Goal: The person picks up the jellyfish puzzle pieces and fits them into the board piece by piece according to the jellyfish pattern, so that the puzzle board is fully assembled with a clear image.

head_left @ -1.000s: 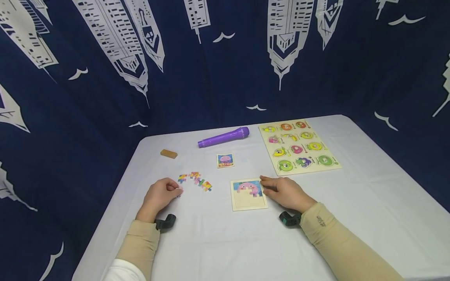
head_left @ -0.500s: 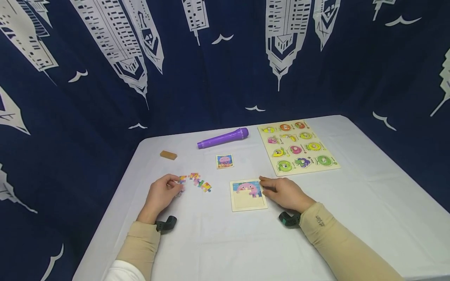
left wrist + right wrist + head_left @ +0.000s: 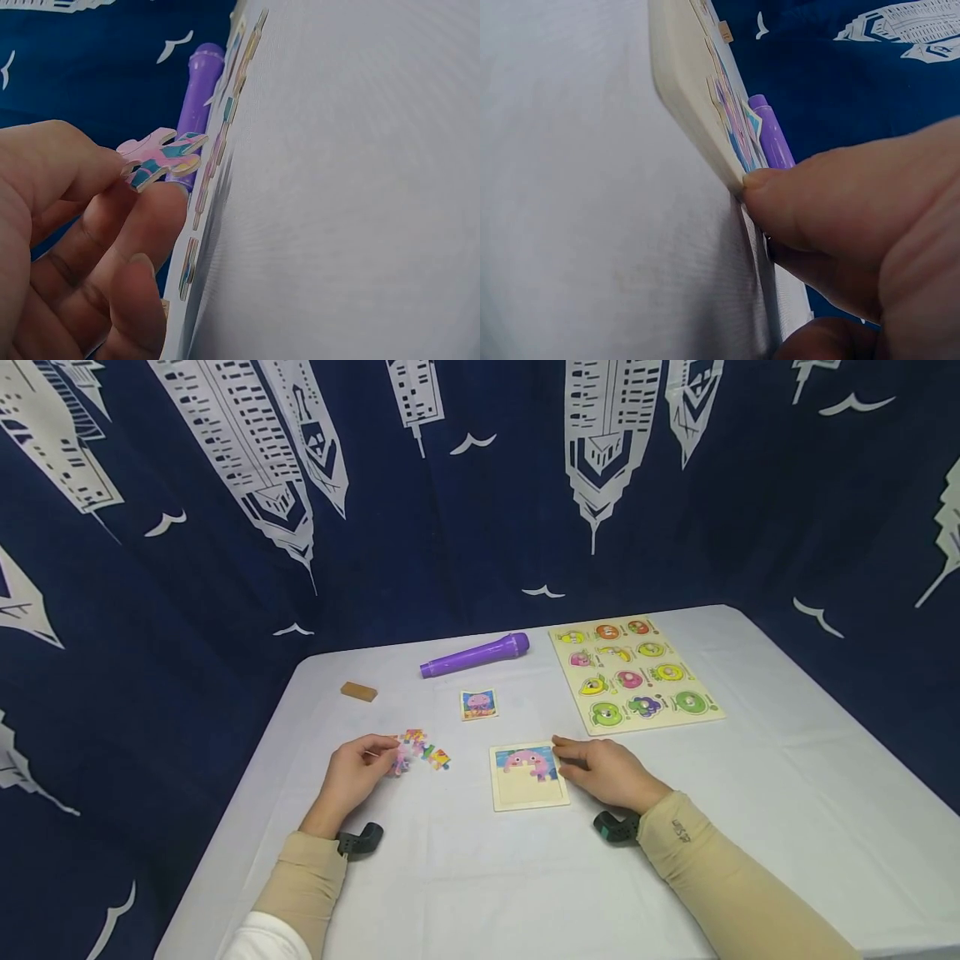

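Observation:
My left hand point(image 3: 356, 772) pinches a pink and teal jigsaw piece point(image 3: 159, 159) between thumb and fingertips. In the head view that piece overlaps the loose jigsaw pieces point(image 3: 439, 758), several of which lie in a curved row just right of the fingers. At the middle of the table lies a small square puzzle board point(image 3: 517, 794) with a pale frame. Its upper part carries a pink cartoon creature on blue; the lower left is bare wood. With thumb and index finger at its right edge and upper right corner, my right hand point(image 3: 611, 771) holds this board.
A small picture card point(image 3: 478, 704) with a pink creature lies behind the board. Further back is a purple toy microphone point(image 3: 480, 656). A large fruit puzzle board point(image 3: 701, 714) occupies the back right, and a small brown block point(image 3: 359, 692) the back left.
My left hand has shifted right from the left end of the loose pieces, and the pinched jigsaw piece now shows at its fingertips. The right hand stays on the puzzle board.

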A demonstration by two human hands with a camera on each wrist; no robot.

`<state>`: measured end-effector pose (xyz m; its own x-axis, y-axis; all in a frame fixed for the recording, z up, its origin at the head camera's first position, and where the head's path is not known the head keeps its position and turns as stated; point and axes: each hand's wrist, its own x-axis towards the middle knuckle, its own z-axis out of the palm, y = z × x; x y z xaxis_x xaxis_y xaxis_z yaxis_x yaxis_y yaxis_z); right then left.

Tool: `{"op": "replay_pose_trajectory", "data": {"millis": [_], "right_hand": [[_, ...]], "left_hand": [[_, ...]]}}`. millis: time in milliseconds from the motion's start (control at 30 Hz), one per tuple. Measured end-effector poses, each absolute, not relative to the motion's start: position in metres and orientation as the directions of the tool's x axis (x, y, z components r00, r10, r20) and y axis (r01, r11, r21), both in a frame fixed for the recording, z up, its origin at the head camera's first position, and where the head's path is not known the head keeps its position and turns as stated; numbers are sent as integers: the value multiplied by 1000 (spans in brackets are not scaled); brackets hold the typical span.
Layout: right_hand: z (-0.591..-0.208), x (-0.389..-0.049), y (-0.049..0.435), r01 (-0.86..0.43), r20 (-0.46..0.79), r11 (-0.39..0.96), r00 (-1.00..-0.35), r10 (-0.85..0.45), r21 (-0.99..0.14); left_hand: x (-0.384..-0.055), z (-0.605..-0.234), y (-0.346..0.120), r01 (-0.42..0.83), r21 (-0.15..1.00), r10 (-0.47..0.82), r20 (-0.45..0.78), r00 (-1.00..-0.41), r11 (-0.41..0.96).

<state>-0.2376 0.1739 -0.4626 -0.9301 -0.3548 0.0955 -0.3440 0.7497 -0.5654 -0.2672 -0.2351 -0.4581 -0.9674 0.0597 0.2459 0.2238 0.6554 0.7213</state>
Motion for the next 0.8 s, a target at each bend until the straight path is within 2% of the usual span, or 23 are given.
{"op": "replay_pose_trajectory", "data": {"millis": [400, 667, 800], "right_hand": [[-463, -237, 176, -333, 90, 751, -934, -346, -570], [-465, -238, 175, -343, 100, 745, -931, -351, -573], [-465, -238, 175, -350, 105, 753, -929, -355, -558]], "left_hand": [[-268, -456, -229, 213, 745, 66, 223, -973, 632], [-265, -458, -225, 141, 842, 78, 117, -990, 522], [-266, -460, -224, 139, 868, 103, 102, -990, 478]]}}
